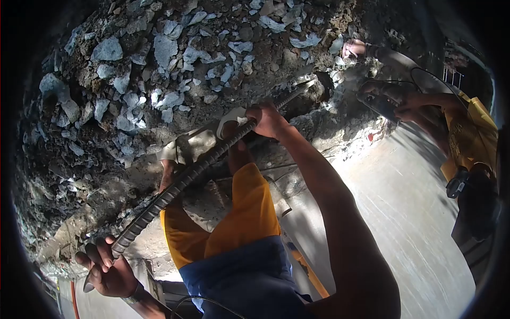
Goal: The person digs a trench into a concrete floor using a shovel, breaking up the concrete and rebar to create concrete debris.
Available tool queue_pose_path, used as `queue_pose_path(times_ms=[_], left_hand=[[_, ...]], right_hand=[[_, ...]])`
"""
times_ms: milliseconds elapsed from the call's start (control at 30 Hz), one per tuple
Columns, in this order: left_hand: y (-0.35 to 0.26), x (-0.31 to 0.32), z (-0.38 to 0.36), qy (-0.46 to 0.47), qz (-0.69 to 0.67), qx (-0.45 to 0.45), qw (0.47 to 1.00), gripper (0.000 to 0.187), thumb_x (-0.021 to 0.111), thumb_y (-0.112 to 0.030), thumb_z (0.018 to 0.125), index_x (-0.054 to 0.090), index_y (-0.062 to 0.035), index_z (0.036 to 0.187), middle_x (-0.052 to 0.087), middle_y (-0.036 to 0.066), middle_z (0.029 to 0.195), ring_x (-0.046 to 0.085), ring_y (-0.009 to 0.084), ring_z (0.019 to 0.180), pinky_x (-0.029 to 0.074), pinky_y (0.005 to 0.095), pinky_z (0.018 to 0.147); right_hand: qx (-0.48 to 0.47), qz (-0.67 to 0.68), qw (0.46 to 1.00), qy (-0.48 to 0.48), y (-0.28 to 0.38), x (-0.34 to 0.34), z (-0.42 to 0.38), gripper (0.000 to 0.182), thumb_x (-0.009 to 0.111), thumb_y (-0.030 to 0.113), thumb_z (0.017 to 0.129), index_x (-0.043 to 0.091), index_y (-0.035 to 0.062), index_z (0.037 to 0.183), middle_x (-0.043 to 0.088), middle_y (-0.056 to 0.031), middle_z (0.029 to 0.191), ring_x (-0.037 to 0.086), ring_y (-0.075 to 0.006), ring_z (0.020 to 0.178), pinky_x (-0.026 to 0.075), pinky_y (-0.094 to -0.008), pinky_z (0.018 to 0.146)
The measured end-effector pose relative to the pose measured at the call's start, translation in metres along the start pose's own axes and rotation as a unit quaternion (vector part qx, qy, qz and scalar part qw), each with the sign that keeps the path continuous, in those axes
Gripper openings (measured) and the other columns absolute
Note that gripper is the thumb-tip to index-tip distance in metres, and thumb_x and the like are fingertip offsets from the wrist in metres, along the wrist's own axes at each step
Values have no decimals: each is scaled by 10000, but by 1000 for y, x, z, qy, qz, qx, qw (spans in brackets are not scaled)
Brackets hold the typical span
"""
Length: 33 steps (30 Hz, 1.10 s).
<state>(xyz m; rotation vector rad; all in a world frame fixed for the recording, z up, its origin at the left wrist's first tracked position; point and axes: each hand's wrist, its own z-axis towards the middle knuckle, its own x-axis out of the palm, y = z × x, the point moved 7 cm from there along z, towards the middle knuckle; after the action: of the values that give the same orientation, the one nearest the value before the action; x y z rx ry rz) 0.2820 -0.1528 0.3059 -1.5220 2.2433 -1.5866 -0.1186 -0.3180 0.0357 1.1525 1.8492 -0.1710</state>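
A long ribbed metal bar [183, 181] runs diagonally from the lower left to the rubble at the upper right, where its far end narrows to a pale tip. Near the bar's lower end, my left hand [109, 272] holds it with bent fingers. My right hand [267, 120] is wrapped round the bar farther up, above my knees. The far tip lies beside a dark hollow [319, 91] in the broken ground.
Broken concrete and stones [164, 50] cover the ground ahead. At the right, a person in a yellow shirt [467, 135] has hands near a dark tool [380, 105]. A pale smooth slab [409, 202] lies below them. An orange-yellow bar [309, 270] is beside my hip.
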Motion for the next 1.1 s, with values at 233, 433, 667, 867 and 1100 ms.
queue_pose_path(times_ms=[233,433,667,867,1100], left_hand=[[-66,33,-62,-49,17,32,998,123,481,-81,899,427,-107,791,351,-5,613,400,135,618,393,423,853],[-90,-44,-99,-28,-11,78,997,243,431,-47,911,452,6,1147,287,-12,653,317,123,624,365,350,836],[22,-9,-79,-67,-86,23,994,68,447,-53,913,455,-59,845,308,-10,629,368,128,620,389,430,926],[-7,119,14,88,-15,39,995,60,547,-101,866,493,-98,892,334,-25,636,383,129,648,362,466,957],[-52,376,83,330,37,39,943,108,485,-198,918,537,-104,901,392,-30,638,442,139,690,185,547,1136]], right_hand=[[-5,183,983,34,42,-66,-54,363,759,346,637,652,142,917,663,-78,920,633,-270,899,484,-393,825],[-95,181,979,-7,95,-24,-69,306,761,272,588,671,133,846,667,-78,870,591,-289,984,482,-405,824],[-6,170,985,-20,-19,-27,-68,243,752,213,562,651,113,759,659,-108,782,619,-289,897,478,-402,789],[35,164,966,-195,-59,-104,-56,252,717,148,611,615,79,832,613,-92,814,599,-304,871,430,-405,838],[169,212,791,-548,-95,-217,-107,566,744,113,658,508,111,1172,517,-135,1116,474,-346,1088,364,-465,953]])
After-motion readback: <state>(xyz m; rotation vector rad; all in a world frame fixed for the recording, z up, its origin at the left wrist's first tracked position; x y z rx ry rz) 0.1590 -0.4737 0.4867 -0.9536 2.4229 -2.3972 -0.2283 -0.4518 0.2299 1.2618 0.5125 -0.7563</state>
